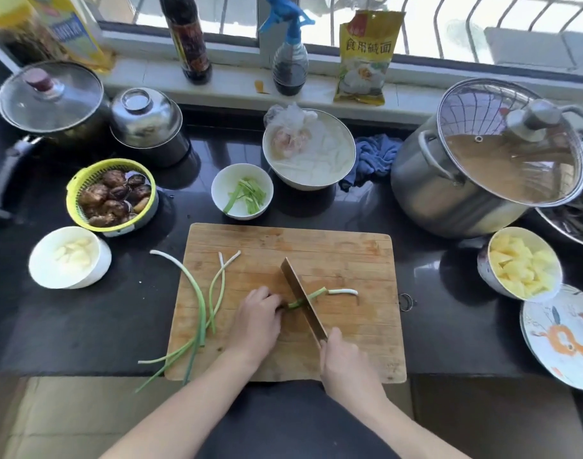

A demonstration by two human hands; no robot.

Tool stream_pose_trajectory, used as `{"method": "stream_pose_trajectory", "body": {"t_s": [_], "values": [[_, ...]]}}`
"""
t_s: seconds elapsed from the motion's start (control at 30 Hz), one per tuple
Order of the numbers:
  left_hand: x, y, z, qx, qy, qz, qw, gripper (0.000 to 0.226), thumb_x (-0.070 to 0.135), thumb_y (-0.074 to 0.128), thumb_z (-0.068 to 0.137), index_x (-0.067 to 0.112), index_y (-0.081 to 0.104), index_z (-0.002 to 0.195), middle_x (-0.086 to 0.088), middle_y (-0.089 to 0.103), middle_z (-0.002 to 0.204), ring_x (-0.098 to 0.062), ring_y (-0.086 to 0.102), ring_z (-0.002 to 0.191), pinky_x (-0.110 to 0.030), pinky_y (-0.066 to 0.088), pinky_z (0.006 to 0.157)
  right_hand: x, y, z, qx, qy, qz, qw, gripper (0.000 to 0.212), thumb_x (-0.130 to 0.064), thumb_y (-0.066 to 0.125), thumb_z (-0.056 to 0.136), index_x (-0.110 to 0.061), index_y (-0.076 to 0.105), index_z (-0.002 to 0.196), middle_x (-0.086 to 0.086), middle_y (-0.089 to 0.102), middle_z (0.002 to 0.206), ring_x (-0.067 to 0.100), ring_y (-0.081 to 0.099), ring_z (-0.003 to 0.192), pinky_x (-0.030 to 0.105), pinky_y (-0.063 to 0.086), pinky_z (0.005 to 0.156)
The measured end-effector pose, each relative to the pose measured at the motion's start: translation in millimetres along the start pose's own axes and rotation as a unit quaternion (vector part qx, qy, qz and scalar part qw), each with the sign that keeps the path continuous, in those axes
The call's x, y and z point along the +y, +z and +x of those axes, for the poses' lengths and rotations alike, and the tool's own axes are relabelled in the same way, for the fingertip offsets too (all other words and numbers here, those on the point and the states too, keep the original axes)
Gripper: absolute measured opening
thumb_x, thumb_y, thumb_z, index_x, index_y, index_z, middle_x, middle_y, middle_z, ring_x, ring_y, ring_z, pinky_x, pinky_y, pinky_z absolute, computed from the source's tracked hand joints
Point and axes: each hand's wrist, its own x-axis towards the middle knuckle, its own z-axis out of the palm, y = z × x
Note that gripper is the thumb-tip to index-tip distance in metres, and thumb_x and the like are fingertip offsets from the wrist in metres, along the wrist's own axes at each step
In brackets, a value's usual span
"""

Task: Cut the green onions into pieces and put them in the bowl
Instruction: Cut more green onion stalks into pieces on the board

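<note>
On the wooden cutting board [349, 253] my left hand [255, 321] pins a green onion [311, 295] flat. My right hand [344, 362] grips the handle of a cleaver [301, 299], whose blade sits across that onion. A cut white end piece [343, 291] lies just right of the blade. Several whole green onions [200, 299] lie along the board's left edge, their tips hanging over the counter edge. Behind the board stands a small white bowl [223, 180] holding cut green onion strips [248, 195].
Around the board on the black counter: a white bowl of pale pieces [69, 258], a green basket of mushrooms [113, 193], a large white bowl [308, 150], a steel pot with glass lid [488, 157], a bowl of yellow chunks [520, 266], a patterned plate [563, 336].
</note>
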Motion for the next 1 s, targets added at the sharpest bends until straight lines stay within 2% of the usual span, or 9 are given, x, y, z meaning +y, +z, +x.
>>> {"method": "stream_pose_trajectory", "body": {"t_s": [0.13, 0.27, 0.4, 0.53, 0.63, 0.73, 0.83, 0.9, 1.0], "values": [[-1, 0, 4, -0.017, 0.007, 0.016, 1.000, 0.013, 0.006, 0.065, 0.083, 0.013, 0.072, 0.090, 0.000, 0.055, 0.085, -0.025, 0.053, 0.085, -0.039, 0.048, 0.075, -26, -4, 24, 0.022, 0.015, 0.035, 0.999, 0.016, -0.024, 0.032, 0.106, -0.018, 0.042, 0.094, 0.011, 0.070, 0.087, 0.040, 0.067, 0.083, 0.044, 0.050, 0.063], [3, -3, 1, -0.031, 0.010, 0.046, 0.998, 0.008, 0.006, 0.062, 0.086, 0.011, 0.063, 0.080, -0.003, 0.053, 0.084, -0.028, 0.053, 0.084, -0.039, 0.045, 0.073, -36, -15, 40, 0.020, 0.020, 0.076, 0.997, 0.019, -0.026, 0.035, 0.105, -0.014, 0.050, 0.101, 0.017, 0.070, 0.096, 0.042, 0.064, 0.091, 0.045, 0.050, 0.071], [3, -9, 4, -0.008, -0.013, 0.017, 1.000, 0.007, 0.014, 0.065, 0.088, 0.017, 0.063, 0.083, 0.005, 0.053, 0.086, -0.020, 0.052, 0.084, -0.033, 0.045, 0.074, 0, -29, 19, 0.065, 0.042, 0.160, 0.984, 0.022, -0.035, 0.039, 0.103, -0.019, 0.052, 0.098, 0.008, 0.067, 0.079, 0.034, 0.062, 0.076, 0.047, 0.052, 0.069], [37, 2, 26, -0.032, 0.049, 0.030, 0.998, 0.006, 0.021, 0.061, 0.091, 0.023, 0.064, 0.096, 0.007, 0.056, 0.096, -0.015, 0.048, 0.093, -0.031, 0.044, 0.079, 49, -47, 12, 0.135, 0.118, 0.197, 0.964, 0.021, -0.033, 0.039, 0.103, -0.018, 0.053, 0.098, 0.009, 0.066, 0.081, 0.035, 0.060, 0.077, 0.047, 0.052, 0.074], [59, 15, 37, -0.065, 0.069, 0.133, 0.987, 0.008, 0.022, 0.055, 0.093, 0.023, 0.058, 0.100, 0.003, 0.058, 0.101, -0.021, 0.049, 0.093, -0.034, 0.042, 0.073, 77, -61, 12, 0.147, 0.138, 0.206, 0.958, 0.022, -0.031, 0.039, 0.103, -0.017, 0.052, 0.092, 0.013, 0.067, 0.084, 0.038, 0.060, 0.079, 0.048, 0.051, 0.075], [63, 19, 37, -0.073, 0.069, 0.183, 0.978, 0.011, 0.014, 0.054, 0.092, 0.025, 0.053, 0.094, 0.001, 0.058, 0.098, -0.021, 0.050, 0.088, -0.032, 0.036, 0.066, 95, -70, 10, 0.156, 0.131, 0.218, 0.954, 0.022, -0.033, 0.040, 0.104, -0.022, 0.052, 0.089, 0.006, 0.067, 0.080, 0.032, 0.062, 0.075, 0.048, 0.053, 0.072], [66, 15, 42, -0.079, 0.022, 0.162, 0.983, 0.013, 0.011, 0.053, 0.090, 0.024, 0.050, 0.087, -0.002, 0.061, 0.095, -0.024, 0.054, 0.089, -0.034, 0.040, 0.069, 107, -74, 10, 0.152, 0.133, 0.239, 0.950, 0.024, -0.033, 0.040, 0.104, -0.022, 0.050, 0.085, 0.005, 0.067, 0.079, 0.031, 0.062, 0.075, 0.047, 0.053, 0.072], [69, 13, 47, -0.064, -0.002, 0.119, 0.991, 0.007, 0.013, 0.057, 0.088, 0.020, 0.055, 0.086, -0.004, 0.062, 0.094, -0.027, 0.055, 0.092, -0.038, 0.043, 0.076, 115, -76, 11, 0.147, 0.134, 0.249, 0.948, 0.027, -0.031, 0.040, 0.103, -0.021, 0.046, 0.079, 0.006, 0.064, 0.076, 0.031, 0.059, 0.072, 0.048, 0.052, 0.071], [84, 18, 57, -0.052, 0.075, 0.111, 0.990, 0.004, 0.015, 0.061, 0.087, 0.016, 0.060, 0.091, -0.003, 0.058, 0.093, -0.026, 0.052, 0.090, -0.040, 0.045, 0.079, 128, -79, 13, 0.137, 0.128, 0.252, 0.949, 0.027, -0.031, 0.040, 0.103, -0.018, 0.047, 0.081, 0.006, 0.065, 0.078, 0.032, 0.059, 0.075, 0.048, 0.052, 0.073]]}}
